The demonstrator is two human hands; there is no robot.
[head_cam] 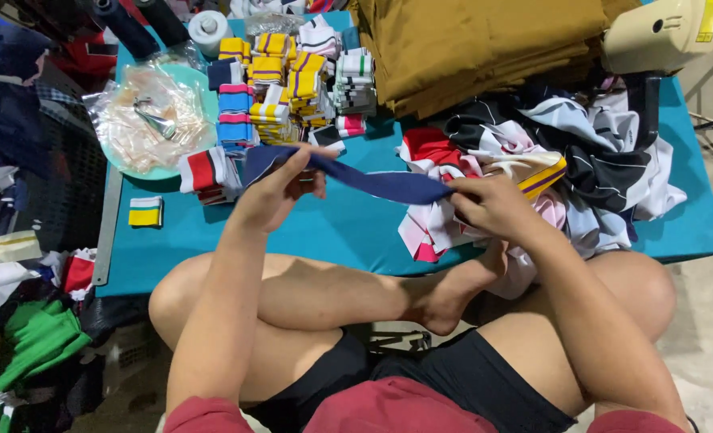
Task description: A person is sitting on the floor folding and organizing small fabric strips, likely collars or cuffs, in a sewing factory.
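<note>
1. Crossed bare legs (356, 305) sit nearest the camera, tucked under the near edge of the teal table (316, 232); just above them both hands stretch a navy ribbed band (372, 183) taut over the table's near middle.
2. Left hand (272, 192) is clamped on the band's left end, thumb over the top, fingers curled beneath; right hand (493, 204) pinches the right end shut between thumb and fingertips.
3. Judging by its drape, the band is light, soft and stretchy, not slippery, not fragile; it looks best held at the two ends, where tension keeps it flat.
4. Right of the band lies a heap of printed garments (565, 172); left and far, stacks of striped cuffs (288, 88); far left, a plate of plastic bags (152, 120); far right, folded mustard cloth (485, 44).
</note>
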